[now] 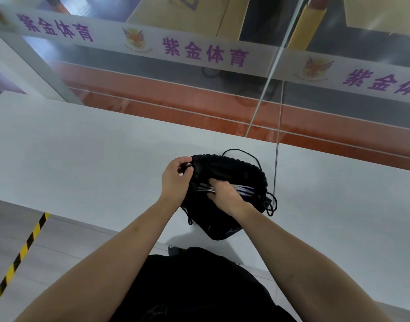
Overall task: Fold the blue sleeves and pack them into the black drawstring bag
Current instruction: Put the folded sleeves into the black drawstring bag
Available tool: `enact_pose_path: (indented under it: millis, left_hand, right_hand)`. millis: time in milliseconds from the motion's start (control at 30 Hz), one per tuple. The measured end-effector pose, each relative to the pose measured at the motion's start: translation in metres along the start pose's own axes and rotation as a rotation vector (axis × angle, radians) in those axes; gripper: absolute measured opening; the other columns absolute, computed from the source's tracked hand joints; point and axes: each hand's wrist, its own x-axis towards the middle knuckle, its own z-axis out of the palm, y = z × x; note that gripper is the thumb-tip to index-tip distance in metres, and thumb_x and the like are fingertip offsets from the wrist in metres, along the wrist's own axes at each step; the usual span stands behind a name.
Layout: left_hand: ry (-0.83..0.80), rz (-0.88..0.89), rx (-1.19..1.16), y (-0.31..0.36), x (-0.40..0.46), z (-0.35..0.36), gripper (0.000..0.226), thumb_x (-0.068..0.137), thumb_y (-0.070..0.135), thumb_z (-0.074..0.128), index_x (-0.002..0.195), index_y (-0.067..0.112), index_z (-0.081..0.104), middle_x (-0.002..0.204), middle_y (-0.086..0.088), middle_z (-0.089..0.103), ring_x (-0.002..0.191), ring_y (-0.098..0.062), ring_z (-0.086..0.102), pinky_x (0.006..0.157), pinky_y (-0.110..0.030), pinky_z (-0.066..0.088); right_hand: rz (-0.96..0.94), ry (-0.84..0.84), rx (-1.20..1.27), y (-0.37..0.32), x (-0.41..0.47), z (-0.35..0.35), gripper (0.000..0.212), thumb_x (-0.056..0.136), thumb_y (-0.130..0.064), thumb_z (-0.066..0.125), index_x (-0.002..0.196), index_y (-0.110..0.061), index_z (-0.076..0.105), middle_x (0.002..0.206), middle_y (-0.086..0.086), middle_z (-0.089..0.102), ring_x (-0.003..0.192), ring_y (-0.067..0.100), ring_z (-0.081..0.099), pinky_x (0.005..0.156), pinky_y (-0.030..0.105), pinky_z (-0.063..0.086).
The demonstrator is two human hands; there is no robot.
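The black drawstring bag lies on the white table with its gathered mouth held open. My left hand grips the left edge of the bag's mouth. My right hand is inside the opening, fingers curled on the folded blue sleeves, whose white stripes show beside my fingers. Most of the sleeves are hidden inside the bag and under my hand. Black cords loop out at the bag's right side.
A glass barrier with a white banner of purple characters stands right behind the table's far edge. A seam splits the tabletop just right of the bag. Yellow-black tape marks the floor at lower left.
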Motion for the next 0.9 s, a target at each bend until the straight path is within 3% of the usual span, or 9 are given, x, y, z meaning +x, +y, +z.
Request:
enact_pose_path:
  millis: [167, 300, 367, 433, 500, 600, 667, 733, 900]
  left_hand:
    - [-0.005, -0.037, 0.106, -0.011, 0.002, -0.007, 0.038, 0.091, 0.028, 0.070, 0.125, 0.030, 0.053, 0.103, 0.011, 0.063, 0.093, -0.008, 0.064, 0.084, -0.045, 0.059]
    - [-0.111, -0.180, 0.243, -0.021, 0.018, -0.014, 0.078, 0.083, 0.044, 0.078, 0.147, 0.028, 0.036, 0.117, 0.005, 0.060, 0.103, -0.022, 0.064, 0.089, -0.048, 0.058]
    - [-0.181, -0.193, 0.313, -0.026, 0.024, -0.016, 0.051, 0.083, 0.048, 0.074, 0.126, 0.026, 0.058, 0.107, 0.007, 0.067, 0.101, -0.022, 0.067, 0.087, -0.048, 0.059]
    - [-0.236, -0.143, 0.504, -0.025, 0.028, -0.017, 0.029, 0.084, 0.052, 0.064, 0.096, 0.025, 0.067, 0.094, 0.005, 0.068, 0.104, -0.025, 0.063, 0.087, -0.047, 0.057]
    - [-0.249, -0.087, 0.751, -0.027, 0.031, -0.018, 0.031, 0.087, 0.054, 0.060, 0.095, 0.024, 0.067, 0.109, 0.006, 0.057, 0.120, -0.029, 0.043, 0.099, -0.044, 0.044]
    - [-0.260, 0.107, 0.838, -0.027, 0.036, -0.021, 0.029, 0.089, 0.050, 0.060, 0.084, 0.024, 0.069, 0.109, 0.012, 0.050, 0.126, -0.027, 0.038, 0.107, -0.042, 0.035]
    - [-0.310, 0.202, 0.772, -0.024, 0.036, -0.025, 0.032, 0.090, 0.045, 0.057, 0.069, 0.021, 0.059, 0.084, 0.012, 0.057, 0.105, -0.029, 0.057, 0.088, -0.041, 0.046]
    - [-0.349, 0.157, 0.681, -0.018, 0.033, -0.027, 0.034, 0.097, 0.041, 0.052, 0.077, 0.014, 0.054, 0.074, -0.002, 0.060, 0.080, -0.030, 0.062, 0.065, -0.038, 0.048]
    - [-0.459, 0.308, 0.731, 0.007, 0.035, -0.034, 0.034, 0.108, 0.036, 0.038, 0.086, 0.011, 0.044, 0.072, -0.013, 0.060, 0.070, -0.031, 0.059, 0.063, -0.045, 0.045]
  right_hand:
    - [-0.080, 0.196, 0.115, 0.013, -0.028, -0.016, 0.034, 0.099, -0.018, 0.063, 0.133, -0.014, 0.062, 0.129, 0.002, 0.063, 0.121, 0.021, 0.057, 0.106, 0.037, 0.047]
    - [-0.037, 0.642, 0.017, 0.037, -0.055, -0.036, 0.024, 0.096, -0.017, 0.063, 0.120, -0.016, 0.064, 0.120, 0.001, 0.063, 0.114, 0.021, 0.055, 0.102, 0.040, 0.048]
    - [0.131, 0.728, 0.062, 0.051, -0.066, -0.042, 0.030, 0.096, -0.024, 0.066, 0.124, -0.016, 0.060, 0.124, 0.002, 0.060, 0.117, 0.022, 0.053, 0.104, 0.041, 0.047]
    - [0.315, 0.633, 0.163, 0.064, -0.071, -0.044, 0.046, 0.095, -0.036, 0.067, 0.135, -0.017, 0.052, 0.131, 0.002, 0.058, 0.122, 0.022, 0.052, 0.107, 0.043, 0.046]
    - [0.446, 0.437, 0.288, 0.074, -0.072, -0.039, 0.059, 0.093, -0.049, 0.066, 0.140, -0.018, 0.049, 0.133, 0.001, 0.060, 0.121, 0.022, 0.057, 0.103, 0.045, 0.051]
    - [0.465, 0.289, 0.268, 0.081, -0.073, -0.031, 0.041, 0.096, -0.049, 0.058, 0.121, -0.016, 0.061, 0.114, 0.005, 0.068, 0.107, 0.029, 0.066, 0.089, 0.042, 0.055]
    - [0.467, 0.307, 0.226, 0.082, -0.074, -0.030, 0.031, 0.102, -0.040, 0.051, 0.112, -0.012, 0.060, 0.109, 0.009, 0.067, 0.103, 0.033, 0.065, 0.087, 0.044, 0.054]
    - [0.483, 0.307, 0.229, 0.079, -0.077, -0.036, 0.027, 0.106, -0.037, 0.044, 0.104, -0.012, 0.055, 0.104, 0.011, 0.065, 0.096, 0.034, 0.063, 0.084, 0.045, 0.054]
    - [0.526, 0.356, 0.384, 0.065, -0.098, -0.075, 0.030, 0.108, -0.038, 0.037, 0.101, -0.012, 0.050, 0.086, 0.015, 0.066, 0.065, 0.031, 0.070, 0.058, 0.037, 0.056]
